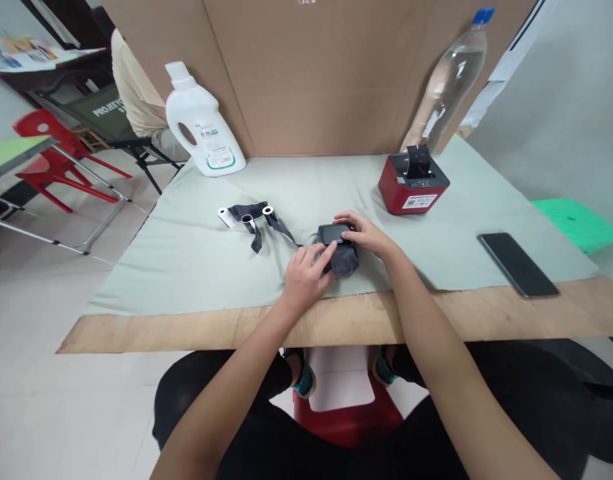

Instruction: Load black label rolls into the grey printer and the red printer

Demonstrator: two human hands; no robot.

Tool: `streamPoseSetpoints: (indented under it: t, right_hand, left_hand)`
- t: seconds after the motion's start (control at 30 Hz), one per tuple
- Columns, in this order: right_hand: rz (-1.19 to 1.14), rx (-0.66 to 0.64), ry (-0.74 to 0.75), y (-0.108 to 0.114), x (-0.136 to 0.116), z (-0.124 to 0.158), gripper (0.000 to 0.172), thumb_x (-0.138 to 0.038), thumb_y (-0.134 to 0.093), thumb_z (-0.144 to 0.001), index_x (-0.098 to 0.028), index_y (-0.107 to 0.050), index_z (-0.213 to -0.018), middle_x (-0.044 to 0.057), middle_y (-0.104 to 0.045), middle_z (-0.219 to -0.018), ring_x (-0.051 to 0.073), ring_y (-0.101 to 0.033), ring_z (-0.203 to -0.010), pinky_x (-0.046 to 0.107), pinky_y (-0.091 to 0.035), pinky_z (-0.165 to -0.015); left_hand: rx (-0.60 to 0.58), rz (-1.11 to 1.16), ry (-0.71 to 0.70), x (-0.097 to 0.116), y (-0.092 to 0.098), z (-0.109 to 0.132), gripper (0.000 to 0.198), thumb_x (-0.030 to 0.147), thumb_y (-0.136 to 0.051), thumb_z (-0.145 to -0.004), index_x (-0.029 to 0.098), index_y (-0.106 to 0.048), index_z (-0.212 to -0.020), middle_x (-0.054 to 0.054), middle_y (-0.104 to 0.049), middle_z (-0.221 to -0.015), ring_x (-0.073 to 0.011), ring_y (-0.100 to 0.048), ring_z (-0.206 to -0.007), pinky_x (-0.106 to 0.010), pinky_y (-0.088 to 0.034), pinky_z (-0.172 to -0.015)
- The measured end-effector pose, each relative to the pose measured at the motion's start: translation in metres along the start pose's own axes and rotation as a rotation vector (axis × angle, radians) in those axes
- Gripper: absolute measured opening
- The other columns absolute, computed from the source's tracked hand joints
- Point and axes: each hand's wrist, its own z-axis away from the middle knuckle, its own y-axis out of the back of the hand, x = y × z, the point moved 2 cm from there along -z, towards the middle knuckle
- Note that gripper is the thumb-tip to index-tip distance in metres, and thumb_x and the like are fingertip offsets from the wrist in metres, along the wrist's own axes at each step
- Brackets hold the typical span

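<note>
A small black device with a grey screen (pixel 331 233) lies near the middle of the cloth-covered table, with a dark rounded piece (pixel 344 259) against its near side. At its left, my left hand (pixel 307 272) has its fingers apart, and a fingertip touches the near edge of the screen. My right hand (pixel 363 233) curves around the far right corner, fingers apart, thumb on the screen's right side. Both hands rest on the device without a closed grip. To the left lie small white-ended rolls (pixel 228 217) with black strips (pixel 252 211) partly unwound. The device's underside is hidden.
A white jug (pixel 203 130) and a clear blue-capped bottle (pixel 449 87) stand by the cardboard panel (pixel 316 80). A red box-shaped machine (pixel 411 190) sits back right; a phone (pixel 517 265) lies at the right edge. A seated person (pixel 139 93) is beyond the table, left.
</note>
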Motion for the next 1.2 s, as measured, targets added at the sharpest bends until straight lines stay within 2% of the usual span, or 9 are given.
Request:
streamPoseSetpoints:
  t: [0.1,0.27,0.47,0.7,0.83,0.93,1.03,1.13,1.2]
  right_hand:
    - [0.043,-0.045,-0.042,0.004,-0.003,0.005,0.057,-0.041,-0.08,-0.074,-0.025,-0.069,-0.128,0.011,-0.073,-0.138,0.036,-0.065,-0.135,0.057,-0.046,-0.122]
    - [0.066,-0.057,-0.061,0.004,-0.006,0.008,0.058,-0.04,-0.081,-0.077,-0.025,-0.068,-0.131,0.01,-0.071,-0.141,0.036,-0.061,-0.139,0.058,-0.044,-0.125]
    - [0.002,-0.035,-0.091,0.001,-0.006,0.005,0.062,-0.035,-0.083,-0.073,-0.025,-0.065,-0.131,0.009,-0.072,-0.132,0.033,-0.064,-0.135,0.056,-0.047,-0.124]
    - [0.09,0.275,-0.222,-0.005,0.0,0.048,0.057,-0.029,-0.074,-0.08,-0.023,-0.064,-0.136,0.016,-0.068,-0.143,0.036,-0.062,-0.141,0.06,-0.046,-0.124]
    - [0.249,0.279,-0.059,-0.052,-0.007,0.087,0.069,-0.027,-0.07,-0.079,-0.026,-0.059,-0.147,0.015,-0.066,-0.148,0.04,-0.058,-0.143,0.063,-0.043,-0.126]
    - [0.442,0.526,-0.125,-0.092,-0.013,0.09,0.094,-0.038,-0.085,-0.069,-0.018,-0.049,-0.154,0.025,-0.063,-0.144,0.052,-0.055,-0.14,0.073,-0.041,-0.122]
    - [0.535,0.729,-0.196,-0.116,-0.02,0.078,0.098,-0.045,-0.088,-0.067,-0.016,-0.048,-0.152,0.028,-0.064,-0.136,0.053,-0.06,-0.132,0.074,-0.042,-0.119]
    - [0.5,0.75,-0.164,-0.107,-0.028,0.077,0.082,-0.043,-0.088,-0.066,-0.021,-0.057,-0.139,0.021,-0.07,-0.127,0.047,-0.066,-0.123,0.068,-0.049,-0.115]
    - [0.4,0.759,-0.075,-0.08,-0.035,0.087,0.069,-0.046,-0.087,-0.068,-0.024,-0.061,-0.128,0.016,-0.074,-0.123,0.042,-0.069,-0.119,0.063,-0.053,-0.113]
  left_hand:
    - [-0.076,0.042,0.101,-0.004,-0.001,-0.004,0.068,0.043,-0.066,-0.105,0.019,-0.049,-0.166,-0.017,-0.069,-0.15,-0.0342,-0.062,-0.128,-0.046,-0.05,-0.11]
    - [-0.235,0.101,0.265,-0.008,0.002,-0.012,0.082,0.032,-0.066,-0.101,0.017,-0.032,-0.175,-0.015,-0.071,-0.151,-0.0314,-0.067,-0.12,-0.043,-0.05,-0.103]
    - [-0.24,0.142,0.322,-0.005,0.005,-0.017,0.08,0.024,-0.066,-0.097,0.02,-0.038,-0.172,-0.012,-0.072,-0.151,-0.029,-0.072,-0.121,-0.041,-0.049,-0.103]
    - [-0.181,0.22,0.348,-0.007,-0.001,-0.017,0.067,0.028,-0.06,-0.108,0.022,-0.039,-0.172,-0.013,-0.073,-0.148,-0.0251,-0.07,-0.137,-0.04,-0.052,-0.106]
    - [-0.132,0.279,0.396,-0.007,-0.002,-0.018,0.059,0.035,-0.056,-0.113,0.022,-0.045,-0.169,-0.014,-0.075,-0.144,-0.025,-0.077,-0.125,-0.041,-0.054,-0.105]
    - [-0.104,0.369,0.441,-0.011,-0.001,-0.016,0.054,0.044,-0.043,-0.117,0.022,-0.052,-0.166,-0.013,-0.077,-0.14,-0.0237,-0.08,-0.108,-0.042,-0.055,-0.107]
    - [-0.072,0.491,0.48,-0.018,0.0,-0.012,0.062,0.051,-0.026,-0.119,0.019,-0.059,-0.16,-0.015,-0.076,-0.143,-0.0217,-0.08,-0.104,-0.037,-0.059,-0.102]
    - [-0.011,0.515,0.57,-0.026,-0.001,-0.009,0.063,0.047,-0.021,-0.119,0.016,-0.052,-0.165,-0.016,-0.075,-0.145,-0.0225,-0.077,-0.121,-0.036,-0.06,-0.105]
    - [-0.051,0.4,0.605,-0.028,-0.004,-0.009,0.059,0.041,-0.029,-0.117,0.014,-0.052,-0.165,-0.017,-0.072,-0.149,-0.0278,-0.069,-0.139,-0.045,-0.054,-0.118]
